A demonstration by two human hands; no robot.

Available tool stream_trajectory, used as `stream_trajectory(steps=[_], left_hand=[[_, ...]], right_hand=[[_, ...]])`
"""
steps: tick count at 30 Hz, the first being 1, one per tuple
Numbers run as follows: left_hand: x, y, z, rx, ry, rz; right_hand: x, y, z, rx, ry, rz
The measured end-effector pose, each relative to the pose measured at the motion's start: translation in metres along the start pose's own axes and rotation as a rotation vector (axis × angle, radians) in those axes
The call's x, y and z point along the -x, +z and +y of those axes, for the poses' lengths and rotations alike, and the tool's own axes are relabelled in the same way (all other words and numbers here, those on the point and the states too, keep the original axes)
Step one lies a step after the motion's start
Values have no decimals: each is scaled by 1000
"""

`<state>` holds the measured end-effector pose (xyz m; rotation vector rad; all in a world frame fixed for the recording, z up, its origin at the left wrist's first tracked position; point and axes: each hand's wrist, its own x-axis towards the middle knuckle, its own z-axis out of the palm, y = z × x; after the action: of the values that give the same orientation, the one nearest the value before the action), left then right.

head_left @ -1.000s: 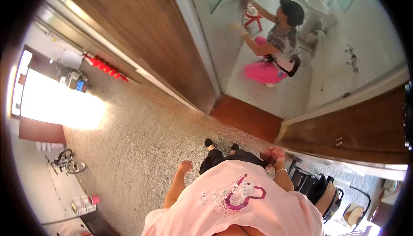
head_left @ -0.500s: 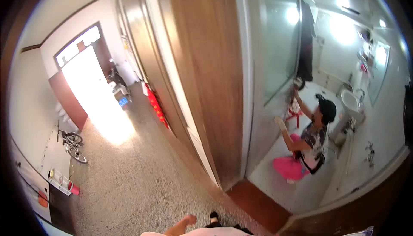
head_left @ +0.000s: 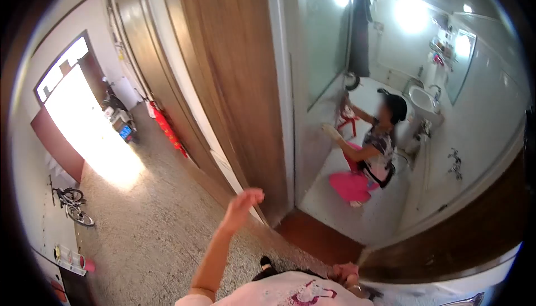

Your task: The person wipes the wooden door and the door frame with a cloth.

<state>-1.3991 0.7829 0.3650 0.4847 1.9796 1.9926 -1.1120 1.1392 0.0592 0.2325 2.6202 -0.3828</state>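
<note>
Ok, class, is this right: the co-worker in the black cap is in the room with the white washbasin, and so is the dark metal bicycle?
No: the head view shows the dark metal bicycle outside that room, by the pale wall. The co-worker and white washbasin are inside.

Upright, brown wooden panel point(head_left: 229, 77)

The bicycle point(head_left: 73, 204) lies left, the washbasin point(head_left: 423, 99) right, the wooden panel point(head_left: 223, 83) between them.

We're in a home, at its bathroom: white oval washbasin point(head_left: 422, 100), tall rectangular mirror point(head_left: 461, 69) right beside it. Well left of the washbasin, a dark-framed bicycle point(head_left: 70, 202)!
</note>
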Motion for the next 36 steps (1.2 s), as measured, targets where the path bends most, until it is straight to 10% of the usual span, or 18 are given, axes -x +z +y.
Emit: stream_trajectory(steps=[6,13,17,19,21,23,36], left_hand=[[40,86,211,24,862,-512],[58,119,249,-170,1092,-788],[60,120,266,-483,1304,-468],[76,122,274,-1631,1266,411],[51,111,276,-1791,1211,667],[-21,84,283,-1101,1449,454],[-168,-51,234,-1699,1197,772]], right_hand=[[0,26,15,123,26,-89],[28,49,17,46,170,-128],[38,63,17,21,210,-134],[43,68,16,7,235,-126],[47,75,16,-4,246,-118],[50,80,15,-18,261,-115],[33,86,18,-84,338,-76]])
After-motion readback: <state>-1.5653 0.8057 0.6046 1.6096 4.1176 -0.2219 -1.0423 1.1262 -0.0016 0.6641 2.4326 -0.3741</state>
